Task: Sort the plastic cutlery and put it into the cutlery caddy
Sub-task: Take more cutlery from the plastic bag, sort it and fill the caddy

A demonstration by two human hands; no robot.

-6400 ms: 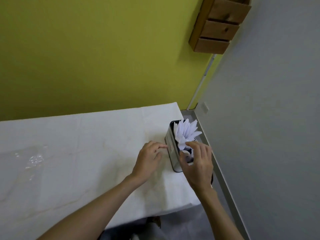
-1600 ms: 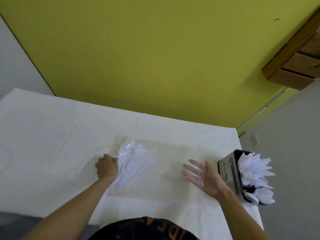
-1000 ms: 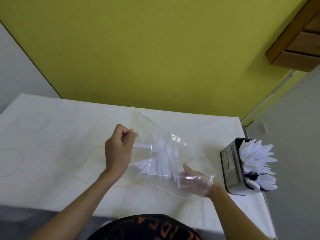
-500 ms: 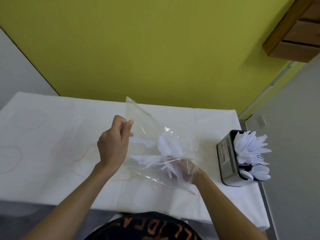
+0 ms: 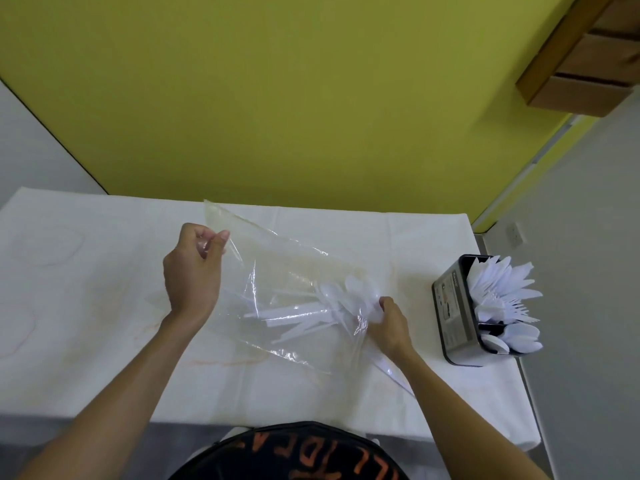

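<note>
A clear plastic bag (image 5: 291,271) is held up over the white table (image 5: 86,306). Inside it lies a bunch of white plastic cutlery (image 5: 325,310), spoon bowls pointing right. My left hand (image 5: 194,271) pinches the bag's upper left edge. My right hand (image 5: 389,323) grips the bag's right side at the spoon heads. At the table's right edge stands the dark metal cutlery caddy (image 5: 453,313), with several white knives, forks and spoons upright in it.
A yellow wall runs behind the table. A wooden drawer unit (image 5: 588,53) hangs at the upper right. The table's right edge lies just past the caddy, with grey floor beyond. My dark shirt shows at the bottom edge.
The bag was lifted off the table by both hands. Over the last second my right hand slid from under the bag to its right side and the cutlery shifted rightward inside.
</note>
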